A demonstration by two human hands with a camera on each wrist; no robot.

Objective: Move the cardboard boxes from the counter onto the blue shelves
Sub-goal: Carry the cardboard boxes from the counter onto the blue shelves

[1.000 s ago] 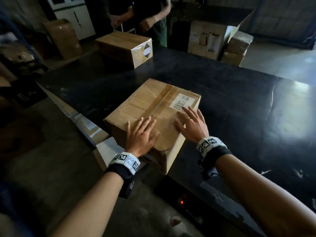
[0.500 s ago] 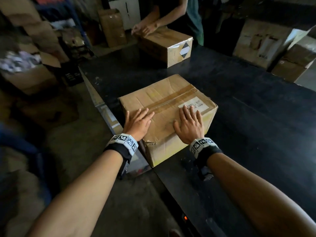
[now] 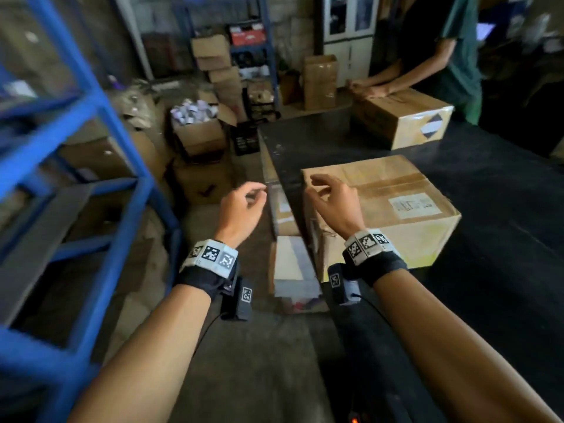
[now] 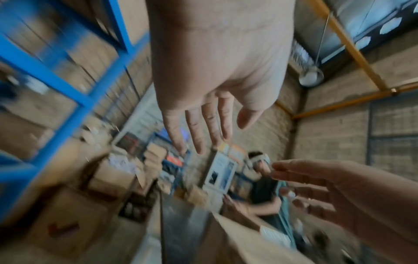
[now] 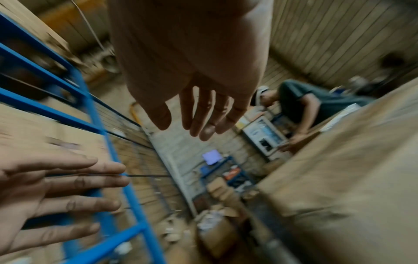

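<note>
A taped cardboard box [image 3: 396, 206] with a white label lies on the black counter [image 3: 503, 209], near its left end. Both my hands are off it and hold nothing. My right hand [image 3: 326, 193] hovers over the box's near-left corner with its fingers relaxed. My left hand [image 3: 247, 199] hangs in the air left of the box, beyond the counter's edge, fingers loosely bent. The wrist views show my left hand [image 4: 210, 110] and my right hand [image 5: 199, 109] with empty palms. The blue shelves [image 3: 116, 154] stand to the left.
A second cardboard box [image 3: 406, 117] sits at the counter's far end under another person's hands [image 3: 369, 90]. Several boxes [image 3: 198, 132] crowd the floor beyond the shelves. A flat carton [image 3: 293, 270] leans by the counter's side.
Both hands have lifted off the box top and drawn to the left. The view has swung left, so the blue shelves now show. The box stays on the counter.
</note>
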